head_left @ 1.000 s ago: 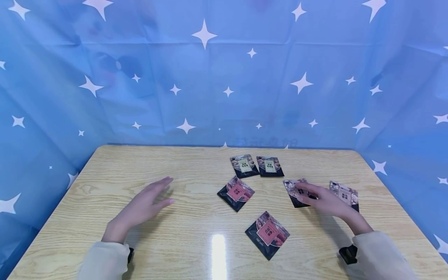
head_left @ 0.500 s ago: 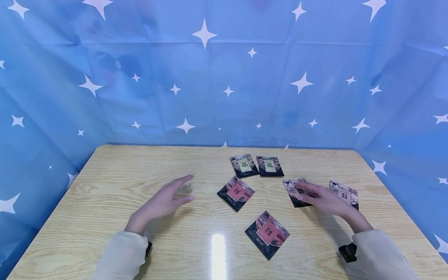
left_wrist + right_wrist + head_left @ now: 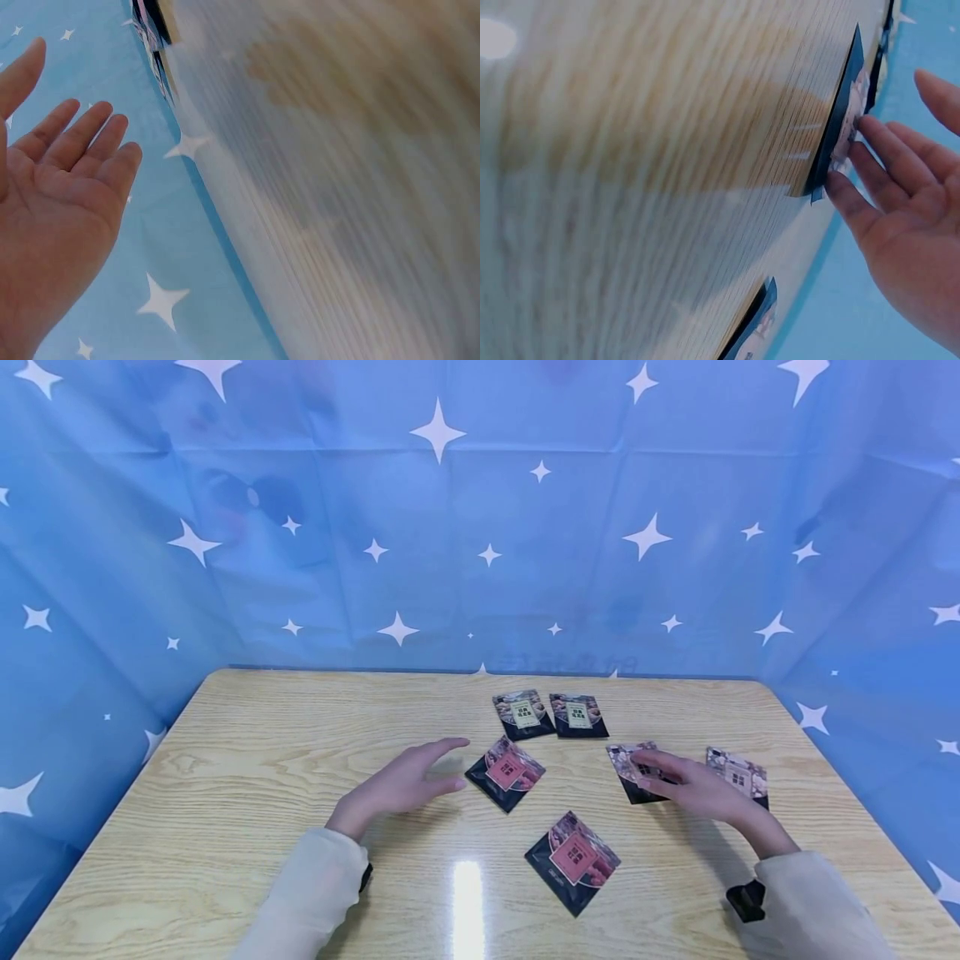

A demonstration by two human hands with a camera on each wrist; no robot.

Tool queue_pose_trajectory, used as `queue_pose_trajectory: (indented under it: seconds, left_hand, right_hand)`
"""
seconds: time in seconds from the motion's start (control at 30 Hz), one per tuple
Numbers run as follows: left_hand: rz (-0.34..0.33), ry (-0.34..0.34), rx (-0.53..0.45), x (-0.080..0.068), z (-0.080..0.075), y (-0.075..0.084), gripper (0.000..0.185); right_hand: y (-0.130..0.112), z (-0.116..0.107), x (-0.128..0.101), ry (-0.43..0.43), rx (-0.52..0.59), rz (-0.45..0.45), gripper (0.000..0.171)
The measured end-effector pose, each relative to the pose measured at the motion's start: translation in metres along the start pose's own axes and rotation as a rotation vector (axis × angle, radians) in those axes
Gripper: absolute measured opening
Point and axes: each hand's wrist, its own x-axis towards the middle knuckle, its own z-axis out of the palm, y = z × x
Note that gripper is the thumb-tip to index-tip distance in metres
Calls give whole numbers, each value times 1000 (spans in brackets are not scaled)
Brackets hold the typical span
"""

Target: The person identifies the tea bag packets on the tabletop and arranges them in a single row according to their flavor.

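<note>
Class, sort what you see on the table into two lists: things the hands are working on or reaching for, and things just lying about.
In hand:
- right hand, fingers resting on a pale-label packet
- left hand, open, nearest the red-label packet

Lying about:
- front red-label packet
- two green-label packets at the back
- far-right pale packet
- wooden table

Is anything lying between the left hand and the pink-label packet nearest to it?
No. In the head view only bare wooden table separates the left hand from the pink-label packet; fingertips are close but not touching it.
</note>
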Motion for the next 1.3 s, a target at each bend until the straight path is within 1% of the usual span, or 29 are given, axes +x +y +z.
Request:
queue_pose_trajectory:
  seconds: [0.13, 0.23, 0.3, 0.37, 0.6, 0.7, 0.87, 0.97, 1.13, 1.2, 1.3]
  left_hand:
    - [-18, -39, -51, 12, 3, 4, 54]
    - [-5, -66, -76, 21, 6, 5, 54]
    - [19, -81, -82, 27, 9, 5, 53]
    - [44, -95, -75, 32, 12, 6, 51]
    - [41, -148, -47, 44, 22, 15, 48]
    - [59, -167, -36, 49, 26, 17, 45]
    - [83, -194, -22, 56, 30, 19, 37]
    - [67, -217, -12, 60, 32, 21, 38]
    - [47, -266, 40, 62, 34, 22, 41]
    - [54, -273, 46, 62, 35, 22, 40]
    - [60, -269, 22, 61, 34, 20, 40]
  right_hand:
    - [0, 0, 0, -2, 0, -4, 52]
    - [0, 0, 0, -3, -1, 0, 51]
    - [0, -1, 0, -5, -1, 2, 51]
    - [0, -1, -1, -6, -1, 3, 50]
    - [-1, -1, 0, -12, 9, -1, 50]
    - [-1, -1, 0, -14, 13, 2, 50]
    - [-2, -2, 0, -16, 4, 3, 50]
    - [-3, -3, 1, -21, 3, -4, 49]
    - [-3, -2, 1, -31, 22, -2, 50]
    - [-2, -2, 1, -24, 15, 5, 49]
    - [-1, -1, 1, -19, 2, 5, 49]
